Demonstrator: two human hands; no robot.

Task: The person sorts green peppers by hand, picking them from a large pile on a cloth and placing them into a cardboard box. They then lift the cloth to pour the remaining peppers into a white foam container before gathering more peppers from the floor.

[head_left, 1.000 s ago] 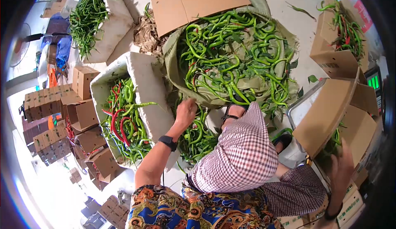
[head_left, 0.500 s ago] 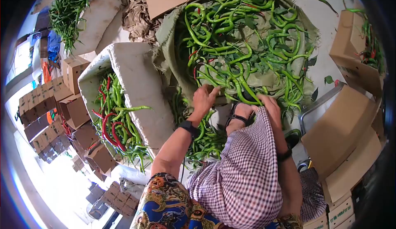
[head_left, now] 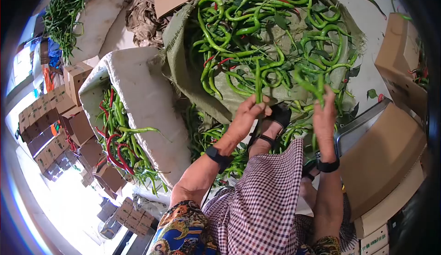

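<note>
A green chili pepper (head_left: 258,81) stands upright in the pinched fingers of my left hand (head_left: 248,112). My right hand (head_left: 324,110), slightly blurred, is closed around green chili peppers (head_left: 307,84) to the right. Both hands are above the near side of an open green woven sack (head_left: 177,55), where long green chilies, a few red ones and leaves lie. My checked apron (head_left: 262,195) spreads over my lap below the hands. More green chilies (head_left: 236,163) lie beneath, partly hidden by my left forearm and a sandalled foot (head_left: 271,128).
A white foam box (head_left: 149,96) on the left holds green and red chilies. Another chili heap (head_left: 64,18) is at the upper left. Cardboard boxes (head_left: 399,66) and a large cardboard flap (head_left: 386,158) stand on the right, beside a metal frame (head_left: 356,128).
My right hand has moved up and right, off the apron edge, and now holds chilies. My left hand has moved right and grips an upright chili. The apron has dropped flatter.
</note>
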